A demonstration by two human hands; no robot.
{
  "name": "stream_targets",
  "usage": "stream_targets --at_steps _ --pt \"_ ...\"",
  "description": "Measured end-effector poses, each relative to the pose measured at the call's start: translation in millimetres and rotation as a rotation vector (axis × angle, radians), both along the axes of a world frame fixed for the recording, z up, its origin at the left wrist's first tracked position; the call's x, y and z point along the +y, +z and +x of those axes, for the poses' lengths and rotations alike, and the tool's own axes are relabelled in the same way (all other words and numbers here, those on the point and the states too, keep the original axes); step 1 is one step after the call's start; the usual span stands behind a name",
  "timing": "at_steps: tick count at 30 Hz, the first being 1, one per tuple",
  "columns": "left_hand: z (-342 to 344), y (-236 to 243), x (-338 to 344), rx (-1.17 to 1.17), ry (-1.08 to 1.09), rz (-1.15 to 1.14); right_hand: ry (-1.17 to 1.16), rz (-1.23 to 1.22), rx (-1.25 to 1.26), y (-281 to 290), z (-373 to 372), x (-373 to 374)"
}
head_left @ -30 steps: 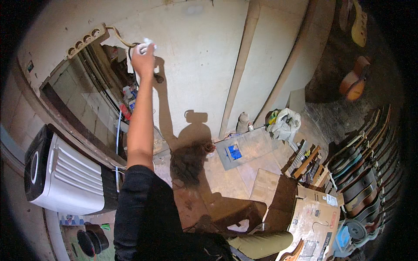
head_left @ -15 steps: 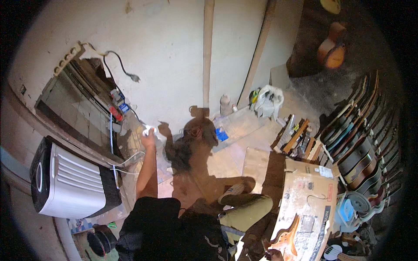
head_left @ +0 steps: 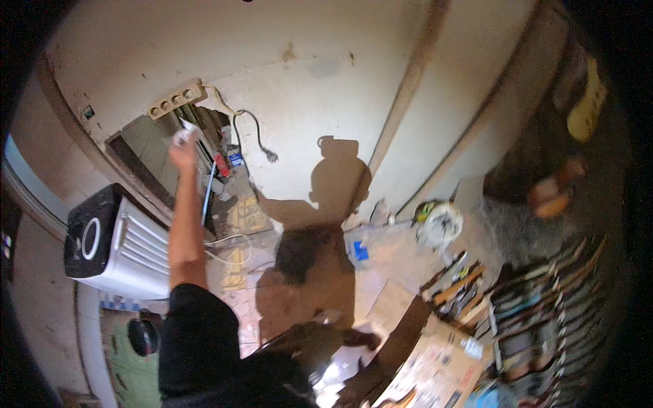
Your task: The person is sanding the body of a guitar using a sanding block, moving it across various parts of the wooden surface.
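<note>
Our left hand [head_left: 182,156] keeps its grip closed around a small white object [head_left: 186,131] near the power strip [head_left: 175,100]; we judge it light, best pinched by its sides.

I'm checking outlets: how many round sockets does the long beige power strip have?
4, in one row along the beige power strip: lower-left socket, second socket, third socket and upper-right socket. None looks hidden.

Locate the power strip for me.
In the head view, the power strip is at upper left against the wall, just above the left hand, left of the dark plug.
</note>
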State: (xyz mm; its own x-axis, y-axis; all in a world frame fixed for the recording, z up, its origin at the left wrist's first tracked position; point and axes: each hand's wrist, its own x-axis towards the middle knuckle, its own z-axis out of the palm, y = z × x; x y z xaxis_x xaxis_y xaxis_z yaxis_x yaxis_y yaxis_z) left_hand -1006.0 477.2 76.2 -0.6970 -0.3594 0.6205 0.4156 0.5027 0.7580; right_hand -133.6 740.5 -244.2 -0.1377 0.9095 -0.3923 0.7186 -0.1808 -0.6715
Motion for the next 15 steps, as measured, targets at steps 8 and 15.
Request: stream_targets --at_steps 8,15 --pt "-114 126 -15 0.132 0.304 -0.125 0.129 -0.15 -0.116 16 -106 75" --pt "-143 122 -18 0.059 0.28 -0.222 0.185 -0.212 -0.13 29 -130 100"
